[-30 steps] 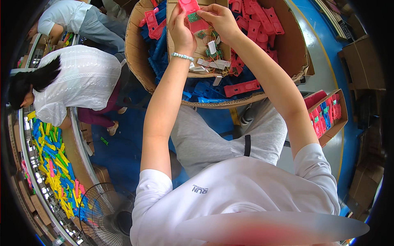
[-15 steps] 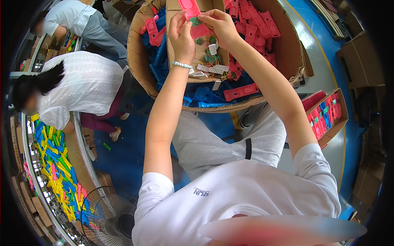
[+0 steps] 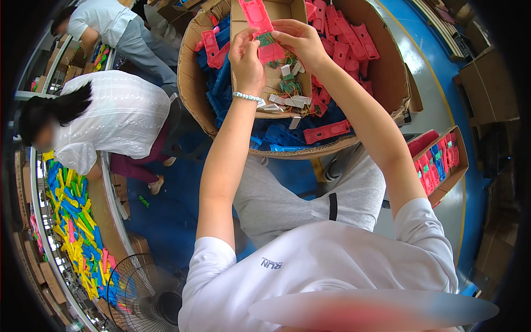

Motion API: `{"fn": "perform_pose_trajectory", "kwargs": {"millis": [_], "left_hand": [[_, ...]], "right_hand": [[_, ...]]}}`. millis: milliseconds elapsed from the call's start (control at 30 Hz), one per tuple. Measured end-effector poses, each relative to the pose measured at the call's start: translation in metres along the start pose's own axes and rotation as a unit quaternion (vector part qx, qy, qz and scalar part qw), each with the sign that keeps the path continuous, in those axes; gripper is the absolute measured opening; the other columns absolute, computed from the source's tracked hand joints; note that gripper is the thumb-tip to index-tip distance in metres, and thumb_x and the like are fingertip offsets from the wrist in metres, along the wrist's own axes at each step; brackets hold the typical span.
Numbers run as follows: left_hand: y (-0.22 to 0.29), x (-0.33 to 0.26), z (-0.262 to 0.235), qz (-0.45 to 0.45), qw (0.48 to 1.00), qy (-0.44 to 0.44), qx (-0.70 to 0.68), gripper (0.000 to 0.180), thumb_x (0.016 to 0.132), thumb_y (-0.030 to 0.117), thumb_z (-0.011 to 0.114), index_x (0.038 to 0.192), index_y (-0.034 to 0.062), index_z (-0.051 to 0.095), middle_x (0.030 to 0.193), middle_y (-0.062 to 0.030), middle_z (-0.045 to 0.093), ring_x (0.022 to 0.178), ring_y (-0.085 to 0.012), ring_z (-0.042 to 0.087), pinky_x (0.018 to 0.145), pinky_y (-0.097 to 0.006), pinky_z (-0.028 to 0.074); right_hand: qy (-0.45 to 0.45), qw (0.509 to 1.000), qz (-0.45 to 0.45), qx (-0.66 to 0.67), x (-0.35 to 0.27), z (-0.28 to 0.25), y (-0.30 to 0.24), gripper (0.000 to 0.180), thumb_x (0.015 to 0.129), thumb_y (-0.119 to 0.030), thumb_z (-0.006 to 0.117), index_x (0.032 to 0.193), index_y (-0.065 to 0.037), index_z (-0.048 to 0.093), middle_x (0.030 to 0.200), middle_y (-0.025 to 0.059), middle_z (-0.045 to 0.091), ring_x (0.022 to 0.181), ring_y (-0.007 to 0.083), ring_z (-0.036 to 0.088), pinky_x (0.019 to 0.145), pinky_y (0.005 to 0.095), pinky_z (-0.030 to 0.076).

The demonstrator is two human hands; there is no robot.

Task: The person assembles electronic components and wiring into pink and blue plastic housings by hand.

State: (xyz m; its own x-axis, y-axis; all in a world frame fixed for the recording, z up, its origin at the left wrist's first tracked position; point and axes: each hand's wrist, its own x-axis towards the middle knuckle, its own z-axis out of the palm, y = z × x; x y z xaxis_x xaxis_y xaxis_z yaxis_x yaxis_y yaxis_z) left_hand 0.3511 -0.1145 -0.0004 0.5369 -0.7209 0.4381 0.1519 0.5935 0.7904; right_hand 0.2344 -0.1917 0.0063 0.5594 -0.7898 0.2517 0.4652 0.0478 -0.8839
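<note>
Both my hands are raised over a big cardboard box, holding a pink plastic casing [image 3: 255, 14] with a small green circuit board [image 3: 265, 39] at its near end. My left hand [image 3: 247, 63] pinches the casing's left side between thumb and fingers. From the right, my right hand [image 3: 301, 43] grips it beside the board, fingers bent. Beneath them sits a smaller cardboard tray [image 3: 241, 25] with wired circuit boards [image 3: 290, 84] and white plastic pieces [image 3: 297, 102]. Around the tray lie pink casings [image 3: 347, 34] and blue casings [image 3: 282, 134].
The large box's wall [image 3: 391, 83] surrounds the parts. To the right stands a narrow carton [image 3: 451, 185] of upright pink and blue casings. A fan [image 3: 145, 293] is at lower left, near a conveyor [image 3: 83, 232] heaped with colourful parts. Two people [image 3: 119, 113] bend over it.
The casing and both hands have shifted slightly down in the picture, along with the box. The grip on the casing looks much the same.
</note>
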Motion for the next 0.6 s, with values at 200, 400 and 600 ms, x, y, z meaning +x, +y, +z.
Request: {"fn": "perform_pose_trajectory", "kwargs": {"millis": [200, 400, 600], "left_hand": [[-0.001, 0.005, 0.001, 0.023, 0.999, -0.005, 0.042, 0.025, 0.086, -0.004, 0.048, 0.108, -0.0041, 0.061, 0.111, -0.011, 0.063, 0.1, -0.0151, 0.059, 0.091, -0.027, 0.046], [-0.004, 0.004, 0.0, 0.005, 0.999, -0.005, 0.034, 0.025, 0.085, -0.004, 0.048, 0.106, -0.0035, 0.062, 0.11, -0.0107, 0.064, 0.099, -0.0151, 0.059, 0.091, -0.027, 0.046], [0.006, 0.007, 0.003, -0.034, 0.997, 0.025, -0.071, 0.026, 0.084, -0.002, 0.044, 0.107, -0.0015, 0.058, 0.106, -0.0162, 0.064, 0.095, -0.0248, 0.064, 0.087, -0.037, 0.053]], "right_hand": [[0.003, 1.0, -0.018, -0.024, 0.002, 0.0, 0.002, 0.036, 0.088, -0.004, 0.067, 0.121, 0.008, 0.057, 0.111, 0.0171, 0.067, 0.096, 0.0198, 0.066, 0.085, 0.0291, 0.054], [0.03, 0.999, -0.018, -0.022, 0.0, 0.001, 0.004, 0.028, 0.088, -0.003, 0.068, 0.113, 0.006, 0.062, 0.107, 0.0152, 0.068, 0.095, 0.0163, 0.066, 0.079, 0.0256, 0.054], [0.048, 0.994, 0.095, -0.013, 0.009, -0.004, 0.008, 0.024, 0.097, -0.019, 0.058, 0.104, 0.0, 0.07, 0.095, 0.0053, 0.069, 0.076, 0.0092, 0.06, 0.064, 0.0242, 0.046]]}}
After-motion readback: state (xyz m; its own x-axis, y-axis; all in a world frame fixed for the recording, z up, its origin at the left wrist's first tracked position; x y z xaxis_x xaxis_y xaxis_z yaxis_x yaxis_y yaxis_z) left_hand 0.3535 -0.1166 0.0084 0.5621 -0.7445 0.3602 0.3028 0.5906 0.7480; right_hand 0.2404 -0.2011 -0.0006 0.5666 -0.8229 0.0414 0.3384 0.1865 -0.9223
